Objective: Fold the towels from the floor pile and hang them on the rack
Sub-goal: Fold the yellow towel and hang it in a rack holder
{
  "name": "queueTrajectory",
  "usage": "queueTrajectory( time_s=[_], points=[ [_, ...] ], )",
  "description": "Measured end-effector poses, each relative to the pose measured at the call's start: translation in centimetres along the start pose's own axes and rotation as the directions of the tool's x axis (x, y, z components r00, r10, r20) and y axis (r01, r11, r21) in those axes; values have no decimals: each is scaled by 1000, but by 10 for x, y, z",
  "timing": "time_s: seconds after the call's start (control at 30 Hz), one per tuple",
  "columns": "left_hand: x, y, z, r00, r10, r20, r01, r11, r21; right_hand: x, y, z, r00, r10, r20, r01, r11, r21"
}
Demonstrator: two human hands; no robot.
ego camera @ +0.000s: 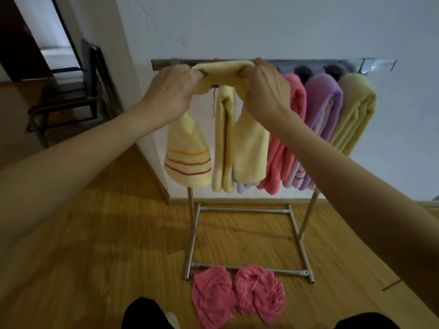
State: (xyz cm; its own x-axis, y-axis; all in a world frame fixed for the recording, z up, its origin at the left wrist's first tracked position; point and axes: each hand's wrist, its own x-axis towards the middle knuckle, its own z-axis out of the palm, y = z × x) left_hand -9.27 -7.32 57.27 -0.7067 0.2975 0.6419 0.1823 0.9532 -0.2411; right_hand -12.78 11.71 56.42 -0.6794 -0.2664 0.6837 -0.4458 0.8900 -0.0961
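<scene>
A pale yellow towel [223, 72] with orange and red stripes at one end lies over the top bar of the metal rack [294, 211]. My left hand [174, 87] grips its left part and my right hand [263, 89] grips its right part, both at bar height. Its folded ends hang down below my hands. Further right on the bar hang a pink towel [282, 148], a purple towel [323, 108] and another yellow towel [356, 112]. Two crumpled pink towels [237, 293] lie on the floor at the rack's front foot.
A white wall stands right behind the rack. A dark metal chair [64, 103] leans at the left near a doorway. The floor is yellow wood. My dark-clad knees [142, 314] show at the bottom edge.
</scene>
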Motion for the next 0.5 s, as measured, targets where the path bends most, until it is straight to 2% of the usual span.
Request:
queueTrajectory(
  time_s=[0.27, 0.4, 0.5],
  points=[
    [43, 3, 47, 998, -55, 28, 53, 996, 72, 23, -7, 40, 989, 146, 20, -146, 989, 29],
    [46, 13, 59, 996, -89, 17, 88, 993, 77, 26, -13, 64, 979, 176, 101, -181, 983, 42],
    [42, 15, 69, 996, -89, 29, 87, 995, 49, 24, -12, 80, 982, 166, 87, -173, 982, 81]
  ],
)
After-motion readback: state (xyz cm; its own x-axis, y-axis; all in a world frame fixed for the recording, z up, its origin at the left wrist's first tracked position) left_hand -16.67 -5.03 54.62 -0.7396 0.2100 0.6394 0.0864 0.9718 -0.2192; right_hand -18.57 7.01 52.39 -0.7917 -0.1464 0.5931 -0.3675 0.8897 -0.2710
